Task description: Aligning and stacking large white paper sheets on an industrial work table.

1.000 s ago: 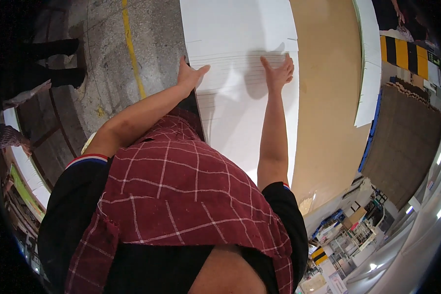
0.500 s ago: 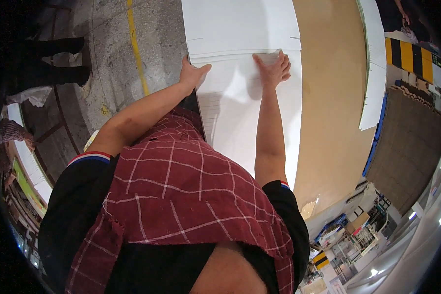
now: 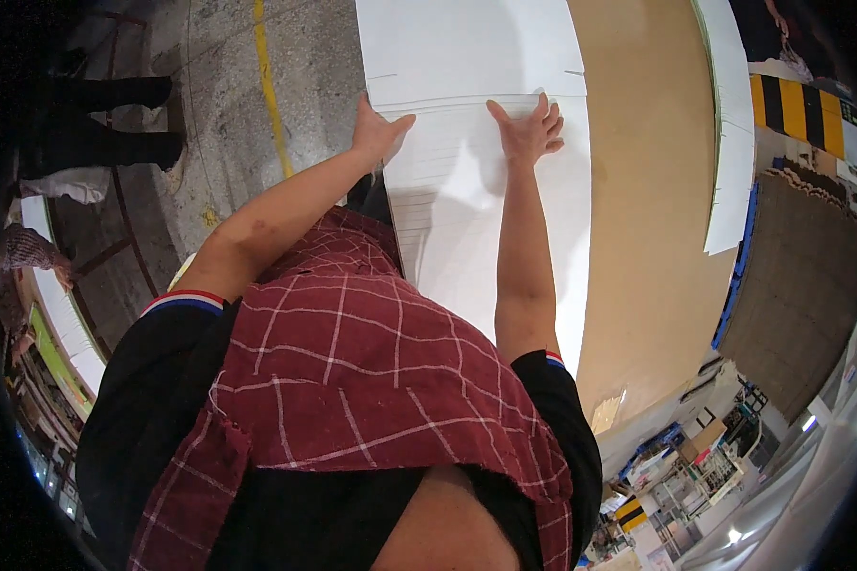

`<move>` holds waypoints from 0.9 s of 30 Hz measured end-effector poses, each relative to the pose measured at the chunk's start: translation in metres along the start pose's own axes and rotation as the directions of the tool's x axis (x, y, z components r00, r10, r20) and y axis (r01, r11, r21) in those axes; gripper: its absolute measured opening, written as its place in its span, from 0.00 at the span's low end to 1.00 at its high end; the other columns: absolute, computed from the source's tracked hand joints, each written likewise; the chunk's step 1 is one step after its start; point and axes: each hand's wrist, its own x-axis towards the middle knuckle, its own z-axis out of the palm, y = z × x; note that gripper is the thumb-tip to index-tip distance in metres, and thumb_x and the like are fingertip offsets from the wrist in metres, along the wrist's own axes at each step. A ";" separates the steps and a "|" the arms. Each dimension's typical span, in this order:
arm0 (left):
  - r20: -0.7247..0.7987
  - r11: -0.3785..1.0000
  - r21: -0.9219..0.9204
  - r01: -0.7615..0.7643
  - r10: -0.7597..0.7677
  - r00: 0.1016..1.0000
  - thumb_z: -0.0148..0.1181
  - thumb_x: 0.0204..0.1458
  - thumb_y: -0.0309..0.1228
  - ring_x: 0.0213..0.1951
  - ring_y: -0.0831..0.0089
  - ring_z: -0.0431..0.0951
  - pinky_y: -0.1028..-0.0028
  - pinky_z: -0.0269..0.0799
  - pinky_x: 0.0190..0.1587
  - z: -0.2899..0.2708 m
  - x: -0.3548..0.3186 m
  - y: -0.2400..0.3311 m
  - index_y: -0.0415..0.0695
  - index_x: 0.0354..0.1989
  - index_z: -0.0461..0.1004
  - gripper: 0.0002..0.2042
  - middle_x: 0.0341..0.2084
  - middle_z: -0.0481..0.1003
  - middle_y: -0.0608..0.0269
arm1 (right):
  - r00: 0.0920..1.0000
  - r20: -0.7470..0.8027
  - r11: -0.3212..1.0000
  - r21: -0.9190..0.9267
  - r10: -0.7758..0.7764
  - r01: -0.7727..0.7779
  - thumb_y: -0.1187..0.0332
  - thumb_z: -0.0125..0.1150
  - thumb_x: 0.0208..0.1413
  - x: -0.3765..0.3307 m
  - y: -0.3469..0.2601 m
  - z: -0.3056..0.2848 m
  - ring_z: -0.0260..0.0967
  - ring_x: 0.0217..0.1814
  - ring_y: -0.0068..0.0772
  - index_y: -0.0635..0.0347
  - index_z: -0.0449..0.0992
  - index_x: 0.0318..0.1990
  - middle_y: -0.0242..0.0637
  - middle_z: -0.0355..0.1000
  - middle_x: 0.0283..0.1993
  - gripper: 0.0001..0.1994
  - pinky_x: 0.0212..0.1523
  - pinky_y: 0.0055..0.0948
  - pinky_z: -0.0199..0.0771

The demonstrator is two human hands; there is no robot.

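Note:
A stack of large white flat sheets [image 3: 476, 190] lies in front of me on a tan table [image 3: 647, 219]. My left hand [image 3: 376, 133] grips the stack's left edge, thumb on top. My right hand [image 3: 528, 128] lies flat on the top sheet with its fingers spread, close to the right edge. Both arms reach forward over my red checked cloth. A further white sheet [image 3: 467, 48] lies beyond my hands, with small slits at its sides.
Grey concrete floor with a yellow line [image 3: 271, 90] runs on the left. Another person's dark legs [image 3: 114, 119] stand at the far left. A second white sheet stack [image 3: 728, 124] lies right of the table, with a brown mat [image 3: 800, 285] and shelving beyond.
Both hands have slid slightly further forward along the white sheets; the left hand has shifted onto the stack's edge.

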 end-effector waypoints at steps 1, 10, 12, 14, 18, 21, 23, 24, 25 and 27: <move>0.003 1.000 0.002 -0.001 0.001 1.000 0.64 0.29 0.33 0.45 0.63 0.63 0.72 0.58 0.47 0.000 -0.001 0.004 0.33 0.48 0.46 0.39 0.41 0.61 0.47 | 1.000 -0.002 1.000 0.011 0.003 -0.003 0.39 0.60 0.22 0.000 0.000 0.000 0.31 0.60 0.47 0.53 0.51 0.53 0.43 0.42 0.57 0.47 0.52 0.56 0.28; 0.026 0.995 0.035 0.096 -0.097 0.995 0.63 0.29 0.30 0.44 0.64 0.63 0.73 0.59 0.46 0.000 0.000 0.008 0.34 0.47 0.46 0.38 0.40 0.61 0.49 | 0.999 0.016 0.999 0.033 0.040 -0.040 0.41 0.61 0.21 0.002 -0.005 0.000 0.30 0.60 0.49 0.53 0.52 0.52 0.44 0.42 0.56 0.46 0.52 0.59 0.27; 0.036 0.995 -0.056 0.083 -0.081 0.996 0.63 0.28 0.30 0.44 0.64 0.63 0.72 0.59 0.46 0.001 0.005 0.001 0.34 0.47 0.46 0.37 0.40 0.61 0.48 | 0.998 0.022 0.998 0.031 0.055 -0.055 0.41 0.61 0.22 0.003 -0.007 0.000 0.30 0.60 0.49 0.53 0.52 0.52 0.44 0.43 0.56 0.46 0.51 0.59 0.26; 0.024 0.996 -0.025 0.087 -0.087 0.996 0.64 0.28 0.30 0.44 0.63 0.63 0.73 0.59 0.46 0.000 0.005 0.001 0.34 0.47 0.46 0.38 0.40 0.61 0.48 | 0.998 0.031 0.998 0.036 0.052 -0.053 0.41 0.61 0.22 0.002 -0.007 -0.001 0.30 0.60 0.50 0.52 0.52 0.52 0.44 0.42 0.57 0.45 0.51 0.59 0.26; 0.030 0.997 -0.015 0.077 -0.077 0.997 0.64 0.27 0.31 0.45 0.63 0.62 0.73 0.59 0.47 -0.001 0.000 0.010 0.33 0.48 0.44 0.40 0.42 0.60 0.47 | 0.997 0.050 0.998 0.022 0.066 -0.067 0.41 0.61 0.22 0.003 -0.007 -0.002 0.30 0.60 0.49 0.52 0.52 0.52 0.43 0.42 0.57 0.45 0.51 0.58 0.26; 0.064 0.993 -0.057 0.101 -0.097 0.993 0.65 0.27 0.32 0.45 0.63 0.61 0.73 0.58 0.47 -0.004 0.003 0.010 0.32 0.48 0.44 0.41 0.43 0.59 0.47 | 0.997 0.043 0.997 0.035 0.061 -0.062 0.41 0.61 0.22 0.003 -0.007 -0.003 0.31 0.60 0.49 0.51 0.53 0.52 0.43 0.42 0.57 0.45 0.51 0.57 0.26; 0.023 0.992 -0.050 0.114 -0.113 0.993 0.65 0.27 0.32 0.46 0.63 0.61 0.73 0.58 0.47 -0.006 0.008 0.014 0.32 0.48 0.44 0.41 0.43 0.58 0.47 | 0.995 0.024 0.988 0.123 0.095 -0.097 0.41 0.61 0.21 0.005 -0.008 -0.005 0.32 0.60 0.49 0.52 0.52 0.52 0.44 0.42 0.57 0.46 0.51 0.57 0.26; -0.011 0.991 -0.040 0.130 -0.130 0.991 0.65 0.27 0.33 0.46 0.63 0.61 0.73 0.57 0.48 -0.007 0.007 0.016 0.32 0.48 0.44 0.42 0.44 0.58 0.47 | 0.995 0.026 0.988 0.121 0.095 -0.097 0.41 0.61 0.21 0.006 -0.009 -0.005 0.32 0.60 0.49 0.52 0.52 0.52 0.44 0.42 0.57 0.46 0.51 0.57 0.26; -0.011 0.990 -0.040 0.133 -0.133 0.991 0.65 0.27 0.33 0.46 0.63 0.61 0.73 0.57 0.48 -0.006 0.008 0.012 0.32 0.48 0.44 0.42 0.44 0.58 0.47 | 0.999 -0.011 0.997 0.062 0.037 -0.036 0.41 0.61 0.22 0.008 -0.011 -0.004 0.32 0.60 0.49 0.53 0.51 0.52 0.44 0.42 0.57 0.46 0.51 0.57 0.26; -0.015 0.994 0.059 0.092 -0.091 0.996 0.65 0.26 0.34 0.46 0.62 0.60 0.72 0.57 0.48 -0.005 0.013 0.008 0.32 0.49 0.44 0.42 0.44 0.58 0.47 | 0.999 -0.043 1.000 0.001 -0.021 0.021 0.42 0.61 0.23 0.008 -0.013 -0.002 0.32 0.60 0.49 0.54 0.51 0.52 0.44 0.42 0.57 0.46 0.51 0.56 0.27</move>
